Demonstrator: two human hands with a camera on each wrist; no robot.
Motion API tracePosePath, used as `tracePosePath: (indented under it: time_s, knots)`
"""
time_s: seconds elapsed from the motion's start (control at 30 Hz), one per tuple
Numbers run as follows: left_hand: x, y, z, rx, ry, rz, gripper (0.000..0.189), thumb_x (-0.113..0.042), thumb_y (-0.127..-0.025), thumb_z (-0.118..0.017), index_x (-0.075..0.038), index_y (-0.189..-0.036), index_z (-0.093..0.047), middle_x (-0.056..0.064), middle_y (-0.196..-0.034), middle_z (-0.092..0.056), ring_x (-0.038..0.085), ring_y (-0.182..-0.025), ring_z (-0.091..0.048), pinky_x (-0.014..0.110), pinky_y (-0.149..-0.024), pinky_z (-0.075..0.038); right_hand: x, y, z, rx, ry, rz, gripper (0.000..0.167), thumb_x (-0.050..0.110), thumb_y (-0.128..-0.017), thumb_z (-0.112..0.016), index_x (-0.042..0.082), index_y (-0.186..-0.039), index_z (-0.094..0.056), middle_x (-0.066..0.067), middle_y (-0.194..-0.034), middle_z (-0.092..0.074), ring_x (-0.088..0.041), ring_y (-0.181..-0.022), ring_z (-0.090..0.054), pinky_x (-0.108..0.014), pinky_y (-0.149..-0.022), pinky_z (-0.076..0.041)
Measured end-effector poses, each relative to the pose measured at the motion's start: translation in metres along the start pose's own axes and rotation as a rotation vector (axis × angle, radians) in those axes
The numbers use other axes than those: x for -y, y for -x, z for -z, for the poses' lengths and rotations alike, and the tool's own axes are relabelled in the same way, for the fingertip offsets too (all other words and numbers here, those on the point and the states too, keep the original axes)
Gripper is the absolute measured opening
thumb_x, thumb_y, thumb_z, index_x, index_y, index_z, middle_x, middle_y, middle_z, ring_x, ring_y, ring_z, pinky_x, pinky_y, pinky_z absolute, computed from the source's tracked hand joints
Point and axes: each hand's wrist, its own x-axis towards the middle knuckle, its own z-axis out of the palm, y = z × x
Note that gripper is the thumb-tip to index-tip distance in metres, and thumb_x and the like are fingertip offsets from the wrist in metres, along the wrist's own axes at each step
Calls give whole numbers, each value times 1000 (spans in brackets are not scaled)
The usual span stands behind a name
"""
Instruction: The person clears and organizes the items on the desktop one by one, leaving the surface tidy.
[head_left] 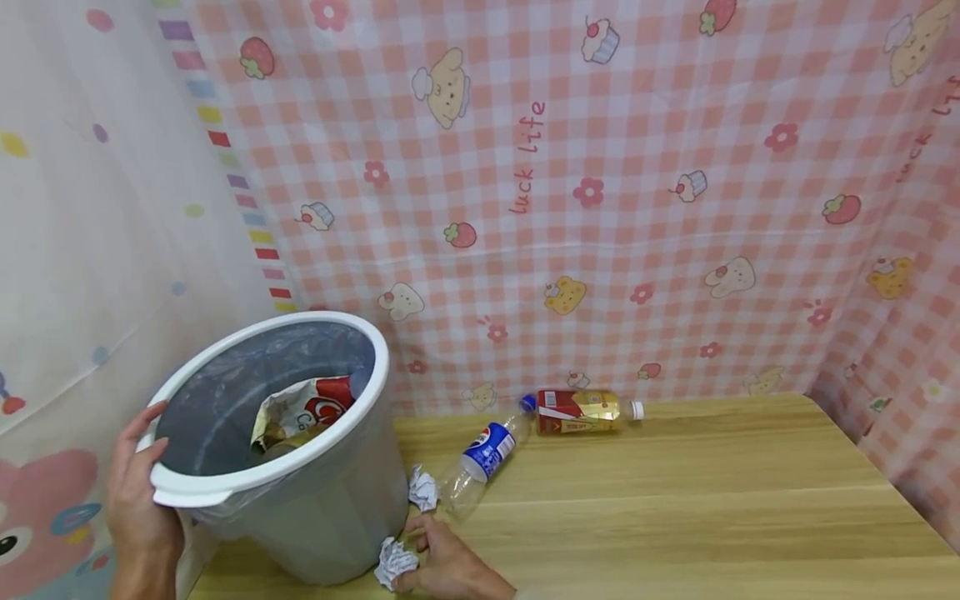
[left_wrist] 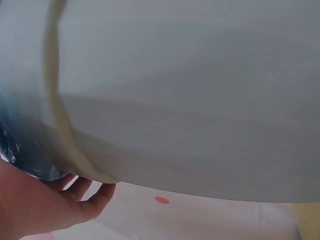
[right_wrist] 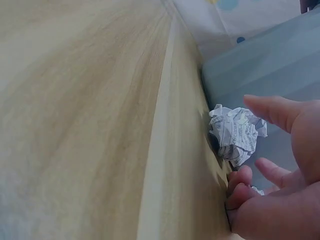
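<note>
Lower left, the left hand grips the bin, a wrapper already inside; lower centre, two paper balls, one by the spread right hand, and two bottles remain out.

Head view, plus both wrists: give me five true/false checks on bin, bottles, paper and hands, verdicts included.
1. The left hand grips the bin at its white rim. True.
2. The bin is empty. False: a red-and-white wrapper lies inside.
3. The blue-labelled bottle and the red-and-gold bottle both lie on their sides. True.
4. The red-and-gold bottle has a blue cap. False: its cap is white.
5. The right hand holds a bottle. False: it is at a crumpled paper ball beside the bin.
</note>
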Motion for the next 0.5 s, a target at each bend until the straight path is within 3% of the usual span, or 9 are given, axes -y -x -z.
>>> tracePosePath:
  time_s: [0.23, 0.5]
  knots:
    - [0, 0, 3, -6, 10, -13, 38, -1, -100, -39, 1, -131, -58, 12, -133, -55, 15, -106, -62, 18, -78, -53, -2, -1, -1, 28, 6, 27, 52, 1, -74, -82, 10, -119, -55, 0, -92, -57, -9, -80, -54, -25, -74, -44]
    - [1, 0, 1, -10, -3, -13, 37, -1, -100, -39, 1, -131, -58, 13, -133, -55, 16, -107, -61, 17, -79, -53, -3, -1, -2, -7, 24, 30, 48, -1, -77, -79, 11, -119, -58, -1, -91, -54, -9, -78, -52, -25, -70, -43]
